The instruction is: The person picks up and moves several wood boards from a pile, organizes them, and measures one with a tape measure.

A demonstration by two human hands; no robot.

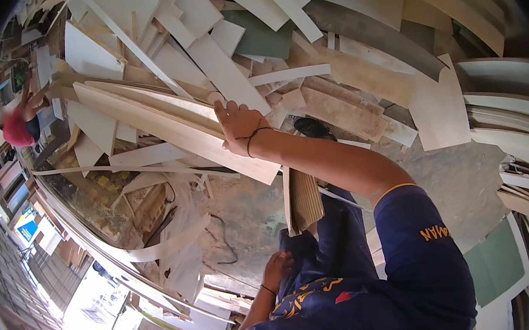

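My right hand [239,129] reaches out across the front and is closed on the near end of a long pale wooden board [183,131]. Its fingers bend over the upper edge and the thumb lies along the lower side. Against this board lie other long thin strips, running away to the far left. Just below the board's near end stands a ribbed brown panel piece [305,199], close to my legs. My left hand [278,268] hangs by my left thigh with its fingers curled in, and nothing shows in it.
Offcuts of white and brown board [215,60] lie heaped ahead. Curved panels [509,100] are stacked at the right. A black cable [224,237] and clear plastic sheeting [184,257] lie on the dusty floor. Far left, a person in red [18,129] bends over.
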